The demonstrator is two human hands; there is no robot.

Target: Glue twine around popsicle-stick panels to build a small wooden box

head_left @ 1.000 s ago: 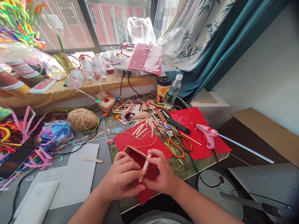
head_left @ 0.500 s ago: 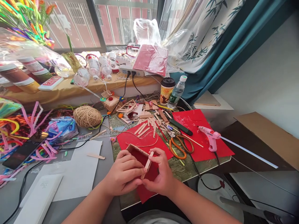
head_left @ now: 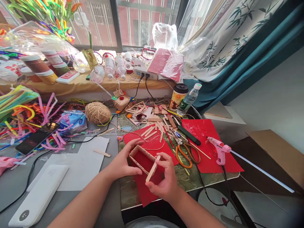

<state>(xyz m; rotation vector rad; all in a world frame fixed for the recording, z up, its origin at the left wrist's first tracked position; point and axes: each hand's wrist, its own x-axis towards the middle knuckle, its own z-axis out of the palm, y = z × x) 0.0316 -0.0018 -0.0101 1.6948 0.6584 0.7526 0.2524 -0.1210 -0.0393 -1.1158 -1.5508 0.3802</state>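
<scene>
A small open-topped box [head_left: 139, 165] built from wooden craft sticks is tilted between my hands, above a red sheet [head_left: 144, 198]. My right hand [head_left: 165, 177] grips a craft stick [head_left: 153, 169] lying along the box's right end, thumb low and fingertips at the upper end. Whether that stick is fixed to the box I cannot tell. Around the left end of the box, my left hand [head_left: 123, 163] has its thumb and fingers spread apart. The thumb is close to the front wall, the fingers behind the back wall; firm contact is not visible.
Orange-handled scissors [head_left: 184, 156] and loose craft sticks [head_left: 154, 125] lie beyond my hands. A pink glue gun [head_left: 219, 150] rests on another red sheet [head_left: 206, 166] at right. Twine [head_left: 98, 113], a white power bank [head_left: 40, 196], a cup [head_left: 178, 96] and a bottle [head_left: 189, 99] stand around.
My left hand has let go of the craft stick and moved left, its fingers spreading around the box's far end. My right hand still holds the stick against the box. The view has shifted left.
</scene>
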